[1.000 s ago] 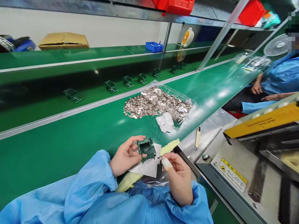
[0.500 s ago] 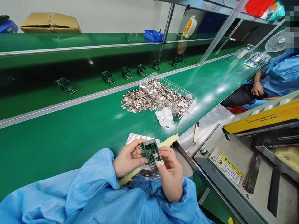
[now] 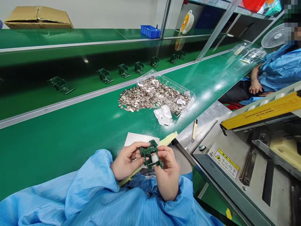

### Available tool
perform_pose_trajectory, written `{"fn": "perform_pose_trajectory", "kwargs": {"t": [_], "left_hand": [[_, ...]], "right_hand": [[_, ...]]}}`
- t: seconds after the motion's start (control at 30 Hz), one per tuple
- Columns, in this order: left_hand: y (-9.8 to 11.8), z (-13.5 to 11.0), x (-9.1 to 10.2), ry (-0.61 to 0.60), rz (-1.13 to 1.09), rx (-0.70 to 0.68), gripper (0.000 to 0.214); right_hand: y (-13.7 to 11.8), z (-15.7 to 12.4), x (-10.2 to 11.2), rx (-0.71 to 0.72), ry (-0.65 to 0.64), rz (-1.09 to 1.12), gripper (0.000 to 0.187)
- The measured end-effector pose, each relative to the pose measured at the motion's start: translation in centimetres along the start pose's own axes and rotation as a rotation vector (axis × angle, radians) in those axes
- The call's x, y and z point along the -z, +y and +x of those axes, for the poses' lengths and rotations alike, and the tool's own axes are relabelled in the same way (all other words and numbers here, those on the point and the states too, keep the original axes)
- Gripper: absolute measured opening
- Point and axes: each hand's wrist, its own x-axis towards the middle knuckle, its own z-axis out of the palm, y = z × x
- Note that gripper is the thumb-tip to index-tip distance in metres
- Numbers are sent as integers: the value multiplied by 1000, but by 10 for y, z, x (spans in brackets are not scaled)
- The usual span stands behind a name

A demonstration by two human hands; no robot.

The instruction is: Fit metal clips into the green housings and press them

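Observation:
Close to my body I hold a dark green circuit-board frame (image 3: pixel 147 152), tilted, with openings through it. My left hand (image 3: pixel 127 160) is closed on its left side, thumb in front and fingers behind. Gripping the right side is my right hand (image 3: pixel 167 169); its thumb, wearing a white finger cot (image 3: pixel 154 158), reaches into the frame's opening. Whether a small part is under that thumb, I cannot tell. Beneath my hands lies a light ribbed sheet (image 3: pixel 135 138), partly covered, with pale yellow material (image 3: pixel 169 138) beside it.
Small metal pieces (image 3: pixel 135 99) spill from a clear tray (image 3: pixel 188 108), with crumpled white paper (image 3: pixel 163 115) in front. Several similar green boards (image 3: pixel 104 76) stand on the strip behind. A cutter knife (image 3: pixel 194 130) and a machine (image 3: pixel 218 163) are at right; a co-worker (image 3: pixel 277 69) sits beyond.
The board frame has been turned and tilted in my hands. My right thumb has moved into its opening. The whole view has shifted slightly.

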Motion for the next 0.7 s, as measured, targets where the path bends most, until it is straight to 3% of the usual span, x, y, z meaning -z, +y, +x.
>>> {"fn": "perform_pose_trajectory", "kwargs": {"t": [0.37,0.7], "left_hand": [[-4,-1,1,-34,53,-50,37],[6,2,-1,31,353,-245,31]], "right_hand": [[-2,2,1,-17,-12,-7,8],[-2,1,-2,60,-12,-74,10]]}}
